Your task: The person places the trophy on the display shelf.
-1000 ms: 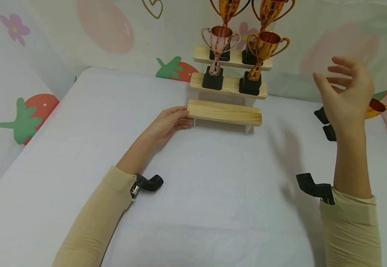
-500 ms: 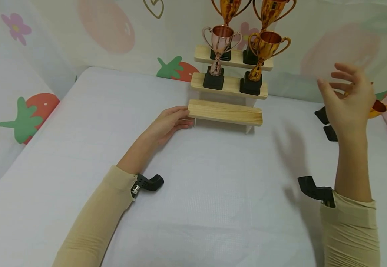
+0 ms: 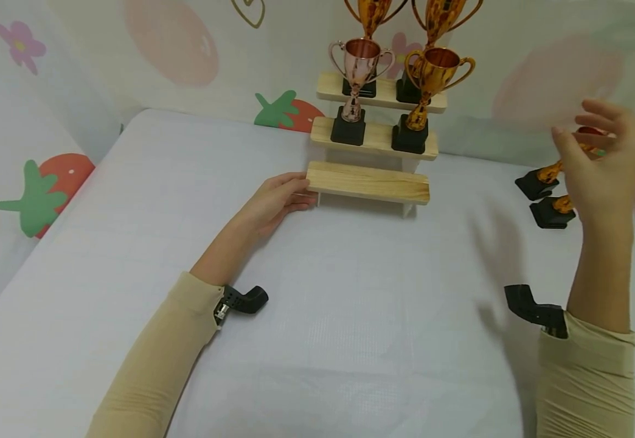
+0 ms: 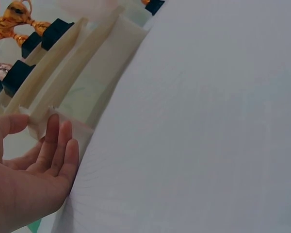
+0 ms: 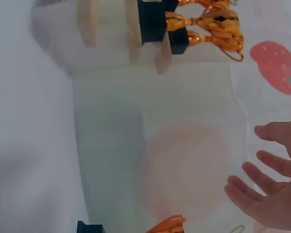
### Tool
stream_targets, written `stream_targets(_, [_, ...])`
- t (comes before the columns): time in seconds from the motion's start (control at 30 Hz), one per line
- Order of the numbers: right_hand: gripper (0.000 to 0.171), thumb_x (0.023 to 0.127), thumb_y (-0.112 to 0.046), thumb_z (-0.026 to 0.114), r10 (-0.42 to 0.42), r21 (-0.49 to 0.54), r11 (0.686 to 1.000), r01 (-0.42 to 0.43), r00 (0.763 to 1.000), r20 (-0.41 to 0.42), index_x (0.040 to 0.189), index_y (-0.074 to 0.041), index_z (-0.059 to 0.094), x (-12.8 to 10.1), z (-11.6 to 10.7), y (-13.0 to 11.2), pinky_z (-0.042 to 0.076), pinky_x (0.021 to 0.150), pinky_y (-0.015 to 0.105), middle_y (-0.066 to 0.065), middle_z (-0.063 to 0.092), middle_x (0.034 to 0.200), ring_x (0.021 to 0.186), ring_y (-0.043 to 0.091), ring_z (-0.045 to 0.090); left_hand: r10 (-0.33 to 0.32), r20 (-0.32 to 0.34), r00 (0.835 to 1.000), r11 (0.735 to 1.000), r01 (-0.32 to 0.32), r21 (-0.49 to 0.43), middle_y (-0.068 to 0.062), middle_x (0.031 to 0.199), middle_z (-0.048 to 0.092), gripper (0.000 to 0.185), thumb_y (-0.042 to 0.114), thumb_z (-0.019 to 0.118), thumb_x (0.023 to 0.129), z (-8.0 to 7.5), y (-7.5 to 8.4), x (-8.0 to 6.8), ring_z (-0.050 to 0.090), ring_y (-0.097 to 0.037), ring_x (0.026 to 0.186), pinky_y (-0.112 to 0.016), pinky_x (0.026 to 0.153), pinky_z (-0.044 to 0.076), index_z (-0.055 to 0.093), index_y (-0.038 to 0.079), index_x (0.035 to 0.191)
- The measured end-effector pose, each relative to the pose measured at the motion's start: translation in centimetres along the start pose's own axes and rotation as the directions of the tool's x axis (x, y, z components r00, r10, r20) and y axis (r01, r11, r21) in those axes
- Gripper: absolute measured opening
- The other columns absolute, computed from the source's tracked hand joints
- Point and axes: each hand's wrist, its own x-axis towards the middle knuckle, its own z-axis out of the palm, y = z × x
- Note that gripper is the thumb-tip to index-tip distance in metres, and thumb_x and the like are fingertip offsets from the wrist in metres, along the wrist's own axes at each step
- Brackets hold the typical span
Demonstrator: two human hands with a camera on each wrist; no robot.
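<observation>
A three-step wooden shelf [image 3: 367, 182] stands at the back of the white table. A rose-coloured cup [image 3: 358, 67] and a gold cup [image 3: 432, 73] stand on its middle step, and two more gold cups are on the top step. My left hand [image 3: 274, 204] lies flat on the table, fingers straight, touching the left end of the lowest step [image 4: 39, 121]. My right hand [image 3: 602, 164] is raised in the air at the right, fingers spread, holding nothing. Under it two gold trophies with black bases [image 3: 533, 184] lie on their sides.
A soft wall printed with strawberries [image 3: 38, 194] and flowers borders the table on the left, back and right. The white tabletop [image 3: 350, 316] stretches bare between my arms. The right wrist view shows the shelf [image 5: 111, 29] and a lying trophy [image 5: 167, 225].
My right hand has drifted to the right and a little lower, uncovering the two lying trophies. The left hand has stayed at the shelf's end.
</observation>
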Motion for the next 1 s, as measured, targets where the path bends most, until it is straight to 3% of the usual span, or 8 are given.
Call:
stream_targets(0.27, [0.045,0.103,-0.028,0.068,0.014,-0.061,0.998,-0.017,0.999,-0.047,0.147,-0.030,0.058,0.4,-0.8,0.7,0.049,0.106,0.020,-0.017,0.056,0.130,0.106,-0.006,0.055,0.007,-0.004,1.000,1.000,-0.007,-0.003,-0.024,0.146,0.054,0.049,0.014,0.044,0.113,-0.1,0.0,0.0,0.065,-0.012,0.103,-0.021,0.089,0.055,0.039,-0.005,0.158])
stream_targets(0.57, [0.046,0.108,-0.042,0.058,0.139,-0.168,0.974,-0.155,0.985,-0.100,0.153,-0.041,0.049,1.0,-2.2,1.3,0.037,0.118,0.021,-0.012,0.050,0.156,0.129,-0.006,0.050,0.005,-0.003,1.000,1.000,-0.005,-0.003,-0.024,0.147,0.053,0.049,0.015,0.044,0.114,-0.1,0.1,-0.2,0.065,-0.011,0.102,-0.020,0.088,0.055,0.039,-0.005,0.159])
stream_targets(0.8, [0.046,0.107,-0.044,0.058,0.203,-0.152,0.962,-0.226,0.967,-0.151,0.152,-0.042,0.050,1.3,-3.2,1.7,0.039,0.116,0.018,-0.017,0.051,0.154,0.120,-0.010,0.049,0.011,0.001,1.000,1.000,-0.011,-0.012,-0.023,0.144,0.054,0.048,0.014,0.044,0.114,-0.1,0.0,-0.1,0.065,-0.011,0.101,-0.020,0.088,0.055,0.039,-0.005,0.158])
stream_targets(1.0, [0.049,0.107,-0.048,0.055,0.314,-0.128,0.936,-0.327,0.943,-0.113,0.156,-0.044,0.045,2.1,-3.9,2.3,0.035,0.119,0.018,-0.019,0.045,0.159,0.127,-0.012,0.046,0.009,-0.004,1.000,1.000,-0.009,-0.013,-0.022,0.145,0.054,0.048,0.014,0.045,0.114,-0.1,0.1,-0.1,0.065,-0.012,0.102,-0.021,0.088,0.055,0.040,-0.005,0.157])
